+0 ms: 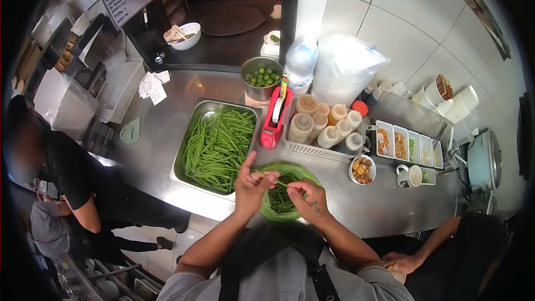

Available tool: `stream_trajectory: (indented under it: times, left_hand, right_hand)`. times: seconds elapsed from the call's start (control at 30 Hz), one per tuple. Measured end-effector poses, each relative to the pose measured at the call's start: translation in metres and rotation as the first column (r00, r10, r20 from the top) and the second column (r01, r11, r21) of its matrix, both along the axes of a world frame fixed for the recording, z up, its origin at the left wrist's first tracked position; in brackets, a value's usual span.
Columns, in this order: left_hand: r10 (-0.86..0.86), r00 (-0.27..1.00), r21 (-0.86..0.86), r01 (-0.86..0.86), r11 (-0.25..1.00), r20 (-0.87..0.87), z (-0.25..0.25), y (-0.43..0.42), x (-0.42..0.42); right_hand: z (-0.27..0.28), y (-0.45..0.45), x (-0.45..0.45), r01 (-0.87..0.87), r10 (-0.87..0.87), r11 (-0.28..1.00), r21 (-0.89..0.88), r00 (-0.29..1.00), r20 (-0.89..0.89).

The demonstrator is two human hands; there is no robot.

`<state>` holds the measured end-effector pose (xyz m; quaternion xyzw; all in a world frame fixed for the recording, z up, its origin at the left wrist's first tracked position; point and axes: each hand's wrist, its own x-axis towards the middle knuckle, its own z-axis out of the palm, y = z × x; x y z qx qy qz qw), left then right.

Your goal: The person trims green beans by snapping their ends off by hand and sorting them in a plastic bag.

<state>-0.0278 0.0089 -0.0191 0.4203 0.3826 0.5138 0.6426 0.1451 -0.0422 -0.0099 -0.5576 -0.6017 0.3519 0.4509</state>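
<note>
A thin green bean (282,183) is stretched between my two hands. My left hand (253,188) pinches one end with thumb and finger, its other fingers partly raised. At the opposite end my right hand (310,200) closes its fingertips on the bean. Below both hands, a green plastic bag (310,174) stands with its mouth spread, and bean pieces (278,199) lie inside. Left of the bag is a deep metal tray (258,124) with a heap of long green beans (218,147).
Behind the bag are a red tape dispenser (271,128), a pot of green limes (243,81) and a basket of squeeze bottles (313,149). A bowl of browned chunks (363,170) sits right. One person (72,189) stands left; another person's hand (402,262) is at lower right.
</note>
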Motion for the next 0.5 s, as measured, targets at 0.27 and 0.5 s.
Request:
stream_trajectory:
  times: [0.27,0.5]
  left_hand:
    - [-0.078,0.994,-0.1,0.085,0.991,0.08,-0.004,-0.012,0.006]
    - [0.053,0.995,-0.028,-0.051,0.998,0.084,-0.003,-0.023,0.015]
  right_hand:
    - [-0.017,-0.002,-0.006,0.066,-0.097,0.984,-0.163,0.976,-0.193]
    - [-0.03,0.004,-0.013,-0.005,-0.335,0.892,-0.453,0.665,-0.668]
